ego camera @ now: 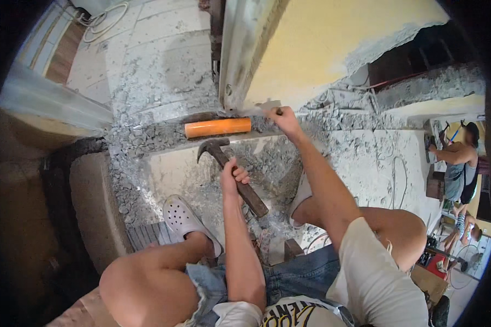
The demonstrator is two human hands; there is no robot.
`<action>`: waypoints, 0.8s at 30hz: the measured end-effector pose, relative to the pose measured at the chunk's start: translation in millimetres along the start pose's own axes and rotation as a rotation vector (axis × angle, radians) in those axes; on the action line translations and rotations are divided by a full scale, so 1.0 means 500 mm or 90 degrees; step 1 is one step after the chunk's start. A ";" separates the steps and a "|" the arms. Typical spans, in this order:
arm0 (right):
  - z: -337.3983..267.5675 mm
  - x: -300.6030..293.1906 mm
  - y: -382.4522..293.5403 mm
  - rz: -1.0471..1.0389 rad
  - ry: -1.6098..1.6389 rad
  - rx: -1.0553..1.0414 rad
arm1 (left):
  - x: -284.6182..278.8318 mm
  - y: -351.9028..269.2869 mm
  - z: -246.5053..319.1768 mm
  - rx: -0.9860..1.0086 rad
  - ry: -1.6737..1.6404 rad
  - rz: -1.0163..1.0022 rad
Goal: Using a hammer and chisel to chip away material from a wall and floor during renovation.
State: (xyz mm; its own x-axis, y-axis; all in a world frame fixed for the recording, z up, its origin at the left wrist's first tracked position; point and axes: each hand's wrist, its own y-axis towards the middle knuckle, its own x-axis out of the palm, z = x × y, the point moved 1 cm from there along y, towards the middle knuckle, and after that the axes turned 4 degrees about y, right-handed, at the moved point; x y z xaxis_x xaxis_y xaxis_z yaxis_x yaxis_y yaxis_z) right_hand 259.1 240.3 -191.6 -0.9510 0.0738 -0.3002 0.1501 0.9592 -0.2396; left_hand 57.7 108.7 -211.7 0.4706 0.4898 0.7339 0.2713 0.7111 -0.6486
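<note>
My left hand point(234, 178) is closed around the wooden handle of a claw hammer point(251, 198), whose metal head points up and left, just below an orange plastic pipe piece point(217, 128). The pipe lies lengthwise in a rubble-filled groove in the floor. My right hand point(284, 120) grips a thin tool, perhaps a chisel, at the foot of the yellow wall point(311, 53), right of the pipe. The tool's dark end shows at the fist; its pale, blurred part reaches left towards the corner of the door frame point(232, 73).
Broken concrete point(147, 137) lies along the groove. A raised block point(94, 204) borders a dark recess at left. My clog-clad feet are on the dusty floor. At far right a person point(458, 159) stands, with another person point(466, 229) beyond. A coiled hose point(102, 24) lies upper left.
</note>
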 end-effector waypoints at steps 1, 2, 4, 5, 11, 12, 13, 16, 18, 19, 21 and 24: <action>0.052 0.000 -0.001 0.102 0.158 0.031 | 0.001 0.004 0.002 -0.007 0.005 0.015; 0.095 0.006 0.007 0.199 0.286 0.003 | 0.005 0.009 0.004 0.003 0.013 -0.005; 0.166 0.004 0.016 0.384 0.485 0.002 | 0.016 0.023 0.003 0.017 0.061 0.002; 0.191 0.000 0.021 0.430 0.508 -0.007 | 0.021 0.031 0.001 0.000 0.098 0.059; 0.238 -0.021 0.092 0.470 0.517 -0.035 | 0.050 0.076 -0.029 -0.048 0.140 0.052; 0.241 -0.021 0.102 0.479 0.533 -0.043 | 0.050 0.080 -0.034 -0.049 0.207 0.072; 0.244 -0.023 0.109 0.474 0.548 -0.068 | 0.051 0.083 -0.038 -0.047 0.272 0.068; 0.258 -0.027 0.125 0.522 0.511 -0.069 | 0.050 0.090 -0.049 -0.080 0.303 0.091; 0.268 -0.025 0.132 0.519 0.624 -0.090 | 0.048 0.092 -0.055 -0.106 0.323 0.089; 0.272 -0.020 0.134 0.570 0.670 -0.100 | 0.047 0.091 -0.058 -0.109 0.284 0.063; 0.275 -0.013 0.132 0.554 0.630 -0.079 | 0.046 0.089 -0.062 -0.104 0.246 0.021; 0.268 -0.006 0.129 0.487 0.554 -0.091 | 0.051 0.089 -0.061 -0.116 0.256 0.001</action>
State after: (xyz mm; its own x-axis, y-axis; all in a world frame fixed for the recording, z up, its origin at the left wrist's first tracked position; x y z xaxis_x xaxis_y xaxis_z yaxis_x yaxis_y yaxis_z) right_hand 307.8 265.2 -329.8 -0.4986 0.7548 0.4261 0.7850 0.6017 -0.1473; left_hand 107.3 137.4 -228.1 0.7508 0.2292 0.6195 0.3977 0.5920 -0.7010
